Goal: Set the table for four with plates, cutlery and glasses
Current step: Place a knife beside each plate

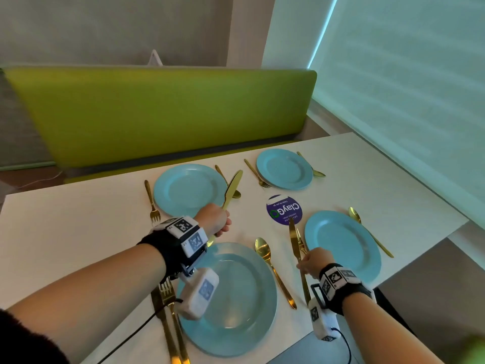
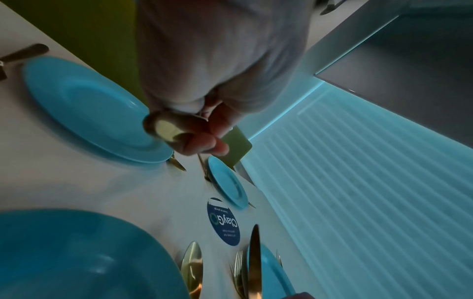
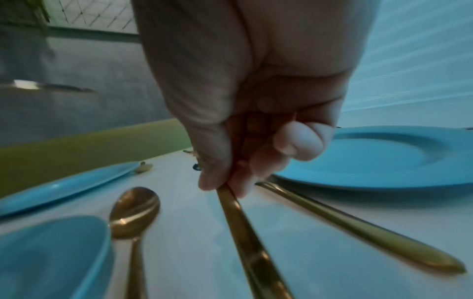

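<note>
Four blue plates lie on the white table [image 1: 78,227]: a near plate [image 1: 236,311], a far-left plate [image 1: 183,190], a far-right plate [image 1: 284,169] and a right plate [image 1: 343,248]. My left hand [image 1: 219,223] [image 2: 202,139] grips a gold knife [image 1: 232,189] by the handle. The blade slants up over the far-left plate's right rim. My right hand [image 1: 308,261] [image 3: 243,168] grips a second gold knife [image 1: 294,237] [image 3: 245,228], held just above the table beside the fork [image 1: 302,245] [image 3: 358,228] left of the right plate.
Gold forks and spoons flank each plate, among them a spoon [image 1: 273,269] right of the near plate and a fork and knife [image 1: 170,319] on its left. A round purple sticker [image 1: 284,210] marks the table's middle. A green bench [image 1: 157,114] stands beyond the far edge.
</note>
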`<state>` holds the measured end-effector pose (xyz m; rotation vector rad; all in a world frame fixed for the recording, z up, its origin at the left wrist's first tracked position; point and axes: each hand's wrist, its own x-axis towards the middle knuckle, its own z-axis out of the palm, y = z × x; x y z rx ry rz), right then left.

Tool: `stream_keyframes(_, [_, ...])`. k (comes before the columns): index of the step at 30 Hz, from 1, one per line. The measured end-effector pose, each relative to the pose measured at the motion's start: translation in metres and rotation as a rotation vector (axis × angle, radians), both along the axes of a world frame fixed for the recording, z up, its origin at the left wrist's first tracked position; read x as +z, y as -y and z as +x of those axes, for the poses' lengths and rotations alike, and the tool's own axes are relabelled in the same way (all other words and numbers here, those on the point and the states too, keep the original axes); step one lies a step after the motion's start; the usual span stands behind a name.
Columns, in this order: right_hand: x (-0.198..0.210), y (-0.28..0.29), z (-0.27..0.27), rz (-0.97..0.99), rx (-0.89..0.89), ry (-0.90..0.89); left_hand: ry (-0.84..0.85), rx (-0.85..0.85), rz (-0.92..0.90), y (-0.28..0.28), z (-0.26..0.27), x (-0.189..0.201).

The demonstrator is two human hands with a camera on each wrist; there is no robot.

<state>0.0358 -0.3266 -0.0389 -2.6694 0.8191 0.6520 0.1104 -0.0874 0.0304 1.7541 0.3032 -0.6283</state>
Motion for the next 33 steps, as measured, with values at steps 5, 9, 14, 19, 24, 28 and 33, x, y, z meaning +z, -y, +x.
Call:
stream_keyframes(5, [-0.028,0.015,0.011,-0.033,0.026,-0.026,-0.043,0.010,-0.001,0.012,0.005,-0.009])
stream_keyframes(9, [-0.038,0.021,0.018,-0.060,0.028,-0.041,-0.044,0.039,-0.006,0.018,0.009,-0.010])
stream_keyframes(14, [-0.044,0.027,0.020,-0.082,0.031,-0.016,-0.033,0.063,-0.003,0.027,0.013,-0.013])
stream_keyframes(19, [-0.049,0.032,0.016,-0.142,0.043,0.010,-0.015,0.057,0.002,0.036,0.015,-0.014])
stream_keyframes(24, [-0.051,0.032,0.015,-0.144,0.024,0.039,-0.020,0.083,-0.018,0.045,0.015,-0.012])
stream_keyframes(28, [-0.052,0.033,0.013,-0.149,0.028,0.048,-0.028,0.096,-0.030,0.048,0.014,-0.016])
stream_keyframes(33, [-0.051,0.034,0.012,-0.132,0.030,0.062,-0.030,0.102,-0.022,0.050,0.013,-0.019])
